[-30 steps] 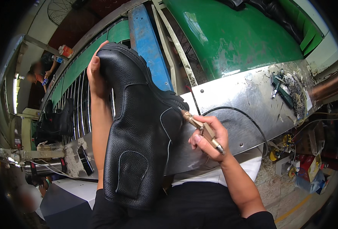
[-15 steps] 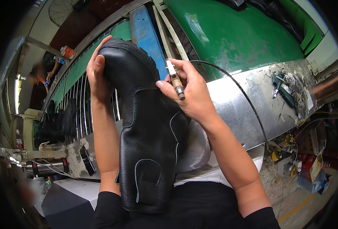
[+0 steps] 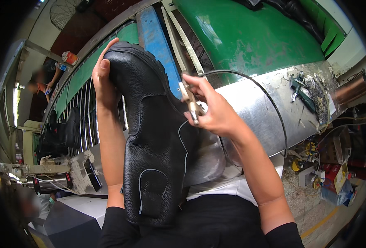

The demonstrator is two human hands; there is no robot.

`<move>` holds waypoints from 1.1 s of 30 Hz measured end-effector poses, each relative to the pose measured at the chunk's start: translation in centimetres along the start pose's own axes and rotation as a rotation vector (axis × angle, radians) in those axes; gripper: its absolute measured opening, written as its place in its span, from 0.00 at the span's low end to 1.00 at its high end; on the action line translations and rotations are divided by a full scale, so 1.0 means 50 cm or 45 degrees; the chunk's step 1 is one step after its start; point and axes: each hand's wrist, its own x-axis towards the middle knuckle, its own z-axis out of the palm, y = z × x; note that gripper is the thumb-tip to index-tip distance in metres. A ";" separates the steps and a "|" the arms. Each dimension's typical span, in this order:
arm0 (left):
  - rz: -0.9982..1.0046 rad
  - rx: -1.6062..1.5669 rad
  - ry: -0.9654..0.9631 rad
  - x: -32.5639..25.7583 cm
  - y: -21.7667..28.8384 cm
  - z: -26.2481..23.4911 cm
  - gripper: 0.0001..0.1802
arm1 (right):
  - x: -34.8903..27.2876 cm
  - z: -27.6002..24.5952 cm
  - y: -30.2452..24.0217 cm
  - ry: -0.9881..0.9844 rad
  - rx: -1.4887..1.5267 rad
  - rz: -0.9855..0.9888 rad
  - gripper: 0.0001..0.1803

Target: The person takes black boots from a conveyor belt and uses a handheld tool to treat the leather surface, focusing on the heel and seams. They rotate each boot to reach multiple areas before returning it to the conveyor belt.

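Two hands are engaging one black boot (image 3: 152,140), which is being held up before the person's torso, beside the metal desk (image 3: 255,134). On containers: one orange-and-white tub (image 3: 70,57) is sitting at the far left, its contents not showing from this angle; one clear plastic bag (image 3: 335,195) is resting low on the right, and what it is holding is too unclear to name. The boot's own opening is facing the person's body, its interior staying out of sight.

As to direction, the toe is pointing away from the person and slightly left; the long axis is running from toe to shaft toward the person, with the treaded sole facing right.

The left hand (image 3: 104,78) is clasping the toe, thumb lying on the near side. The right hand (image 3: 214,113) is curling its fingers around a slim metal tool (image 3: 193,108), just beside the boot's instep. A black hose (image 3: 271,103) is arcing over the desk near that hand.
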 end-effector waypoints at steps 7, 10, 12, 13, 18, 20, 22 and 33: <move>0.015 0.062 -0.003 -0.004 0.014 -0.002 0.49 | -0.092 0.002 -0.023 0.133 0.158 -0.127 0.25; 0.025 0.023 -0.004 -0.003 0.008 -0.004 0.49 | -0.084 0.010 -0.050 0.064 0.223 -0.133 0.25; 0.018 0.018 -0.007 -0.002 0.009 0.000 0.49 | -0.076 0.016 -0.047 0.047 0.205 -0.209 0.25; 0.008 0.023 -0.006 -0.003 0.010 0.001 0.49 | -0.076 0.016 -0.042 0.048 0.197 -0.225 0.25; -0.004 0.020 -0.002 -0.003 0.008 -0.005 0.49 | -0.084 0.012 -0.015 0.115 0.112 -0.340 0.24; -0.008 0.010 -0.010 -0.003 0.010 -0.003 0.49 | -0.072 0.012 -0.012 0.151 0.041 -0.440 0.26; -0.009 0.007 -0.022 -0.001 0.006 -0.005 0.48 | -0.046 0.022 -0.010 0.154 -0.124 -0.574 0.29; -0.007 -0.029 -0.018 0.006 -0.002 0.003 0.47 | -0.078 0.004 -0.005 0.043 -0.642 -0.736 0.36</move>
